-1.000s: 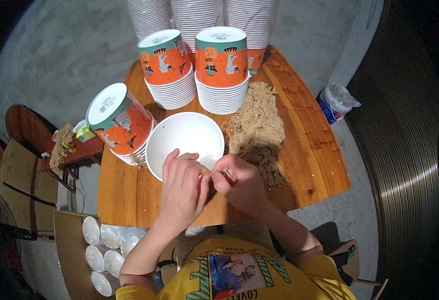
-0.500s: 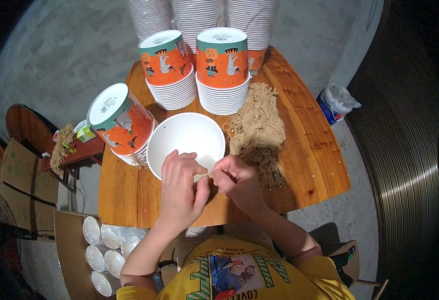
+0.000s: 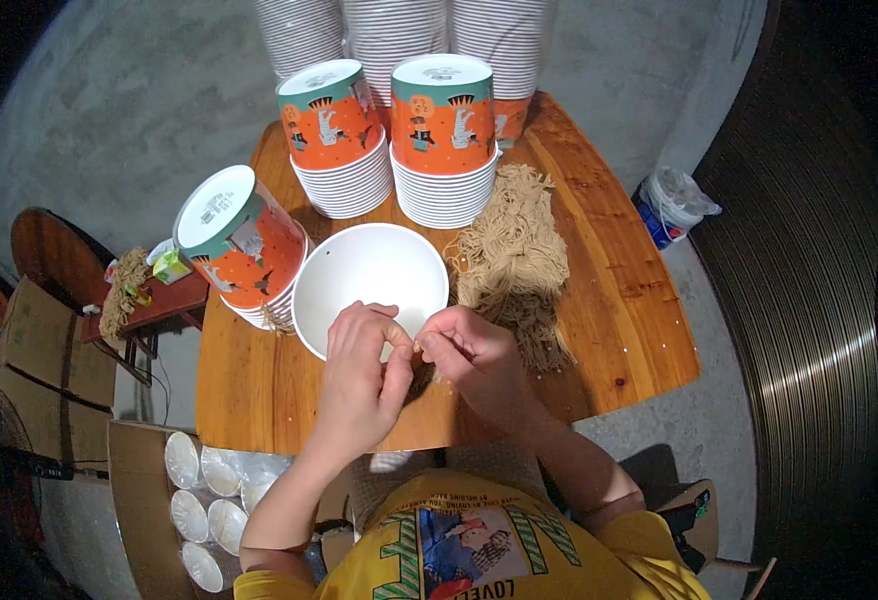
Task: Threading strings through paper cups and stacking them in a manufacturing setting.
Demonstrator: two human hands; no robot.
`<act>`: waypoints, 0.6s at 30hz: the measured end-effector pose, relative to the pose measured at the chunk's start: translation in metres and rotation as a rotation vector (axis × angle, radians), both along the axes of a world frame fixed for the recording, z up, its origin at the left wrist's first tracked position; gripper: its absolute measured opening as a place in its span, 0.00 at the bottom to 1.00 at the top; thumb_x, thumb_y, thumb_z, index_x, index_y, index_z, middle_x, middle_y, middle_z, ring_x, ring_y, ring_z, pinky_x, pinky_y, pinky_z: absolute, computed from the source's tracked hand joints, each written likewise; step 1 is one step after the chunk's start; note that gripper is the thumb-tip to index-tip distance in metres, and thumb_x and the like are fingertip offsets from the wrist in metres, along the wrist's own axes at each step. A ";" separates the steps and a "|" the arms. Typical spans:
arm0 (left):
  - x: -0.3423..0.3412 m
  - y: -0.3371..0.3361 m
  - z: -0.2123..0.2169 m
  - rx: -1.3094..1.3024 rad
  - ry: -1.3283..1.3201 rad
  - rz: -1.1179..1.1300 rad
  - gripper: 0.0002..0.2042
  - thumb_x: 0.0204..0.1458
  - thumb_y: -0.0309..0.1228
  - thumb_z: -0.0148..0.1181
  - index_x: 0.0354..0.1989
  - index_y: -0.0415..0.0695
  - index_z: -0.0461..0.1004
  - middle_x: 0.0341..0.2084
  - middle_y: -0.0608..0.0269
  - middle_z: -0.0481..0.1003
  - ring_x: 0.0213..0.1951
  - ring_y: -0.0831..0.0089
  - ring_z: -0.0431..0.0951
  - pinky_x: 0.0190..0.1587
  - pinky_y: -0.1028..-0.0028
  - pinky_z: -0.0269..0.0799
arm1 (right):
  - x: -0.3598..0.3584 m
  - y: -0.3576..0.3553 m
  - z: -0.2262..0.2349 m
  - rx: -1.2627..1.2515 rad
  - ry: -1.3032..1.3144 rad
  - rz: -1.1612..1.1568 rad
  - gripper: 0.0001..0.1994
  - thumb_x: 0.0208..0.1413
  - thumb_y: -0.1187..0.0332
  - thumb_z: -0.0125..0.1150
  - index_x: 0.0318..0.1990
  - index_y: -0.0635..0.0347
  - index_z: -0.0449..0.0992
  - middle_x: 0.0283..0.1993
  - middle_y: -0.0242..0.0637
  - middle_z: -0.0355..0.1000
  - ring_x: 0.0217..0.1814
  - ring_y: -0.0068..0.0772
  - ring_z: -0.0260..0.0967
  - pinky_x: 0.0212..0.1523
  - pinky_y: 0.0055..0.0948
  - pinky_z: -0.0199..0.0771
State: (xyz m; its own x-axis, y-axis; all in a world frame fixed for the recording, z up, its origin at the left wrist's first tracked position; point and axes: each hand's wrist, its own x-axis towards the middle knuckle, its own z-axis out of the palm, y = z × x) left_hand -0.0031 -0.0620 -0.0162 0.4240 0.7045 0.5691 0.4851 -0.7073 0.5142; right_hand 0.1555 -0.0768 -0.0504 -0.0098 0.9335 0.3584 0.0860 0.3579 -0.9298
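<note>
A white paper bucket [image 3: 372,275] stands mouth up in the middle of the wooden table, with a small dark hole near its far rim. At its near rim my two hands meet. The fingers of my left hand [image 3: 364,365] are bent, index finger and thumb close together; what lies between them is hidden. My right hand [image 3: 471,350] pinches a tiny pale tip, which looks like the end of a tan cord. To the right of the bucket lies a heap of tan cords [image 3: 514,240].
Upside-down stacks of orange and green printed buckets [image 3: 334,130] stand behind; another stack [image 3: 244,240] leans at the left, a cord bit beside it. Tall white stacks [image 3: 399,40] rise farther back. A carton [image 3: 139,500] of wrapped white bowls or buckets sits below the table's left edge.
My fingertips have shifted slightly at the near rim, the right hand a touch to the left and up. Everything else has stayed in place.
</note>
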 end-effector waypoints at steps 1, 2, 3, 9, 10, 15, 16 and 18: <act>0.000 -0.001 0.001 0.000 -0.001 -0.002 0.06 0.47 0.22 0.55 0.33 0.40 0.65 0.34 0.51 0.68 0.45 0.53 0.69 0.56 0.57 0.59 | 0.000 0.000 0.001 0.010 -0.004 0.002 0.01 0.58 0.74 0.53 0.36 0.61 0.70 0.28 0.28 0.70 0.28 0.12 0.64 0.28 0.16 0.65; 0.000 -0.001 0.003 -0.036 -0.007 -0.011 0.06 0.47 0.22 0.55 0.33 0.40 0.65 0.35 0.51 0.68 0.45 0.53 0.69 0.56 0.57 0.59 | 0.001 -0.001 0.003 0.011 -0.004 0.000 0.01 0.58 0.74 0.53 0.36 0.61 0.70 0.28 0.28 0.70 0.28 0.12 0.64 0.28 0.16 0.65; -0.001 -0.002 0.004 -0.072 -0.013 -0.016 0.06 0.47 0.22 0.55 0.34 0.40 0.65 0.35 0.50 0.68 0.45 0.53 0.69 0.55 0.58 0.59 | 0.001 -0.001 0.005 -0.070 0.043 0.031 0.02 0.58 0.74 0.53 0.36 0.61 0.70 0.28 0.28 0.70 0.27 0.13 0.64 0.27 0.16 0.65; 0.001 -0.004 0.002 0.000 0.008 0.030 0.07 0.47 0.22 0.56 0.35 0.40 0.66 0.35 0.51 0.68 0.47 0.53 0.69 0.56 0.56 0.57 | 0.001 -0.004 0.015 -0.238 0.110 0.070 0.02 0.58 0.72 0.53 0.35 0.60 0.70 0.26 0.28 0.69 0.24 0.13 0.63 0.25 0.16 0.64; 0.001 -0.003 0.002 -0.001 0.007 0.029 0.07 0.47 0.22 0.56 0.35 0.40 0.66 0.35 0.51 0.68 0.47 0.53 0.69 0.56 0.56 0.57 | 0.001 -0.004 0.015 -0.237 0.108 0.061 0.02 0.58 0.72 0.53 0.35 0.60 0.70 0.26 0.28 0.69 0.23 0.13 0.62 0.24 0.16 0.64; 0.001 -0.001 0.000 0.119 0.093 0.031 0.09 0.46 0.22 0.58 0.35 0.41 0.66 0.33 0.55 0.68 0.47 0.55 0.70 0.58 0.52 0.56 | 0.002 -0.001 0.008 -0.125 0.069 0.018 0.01 0.57 0.74 0.53 0.35 0.60 0.70 0.26 0.26 0.68 0.23 0.13 0.60 0.24 0.16 0.62; 0.001 -0.002 0.001 0.119 0.093 0.031 0.09 0.46 0.22 0.58 0.35 0.41 0.66 0.33 0.55 0.68 0.47 0.55 0.70 0.58 0.52 0.56 | 0.002 0.000 0.006 -0.017 0.009 -0.031 0.01 0.57 0.75 0.54 0.35 0.60 0.70 0.25 0.25 0.67 0.23 0.12 0.59 0.24 0.16 0.61; 0.003 -0.003 0.003 0.190 0.123 0.059 0.09 0.46 0.22 0.58 0.34 0.41 0.66 0.32 0.56 0.68 0.47 0.55 0.70 0.58 0.52 0.56 | 0.005 -0.003 0.015 -0.007 -0.040 -0.069 0.01 0.56 0.75 0.54 0.34 0.60 0.71 0.24 0.24 0.65 0.23 0.12 0.58 0.24 0.16 0.60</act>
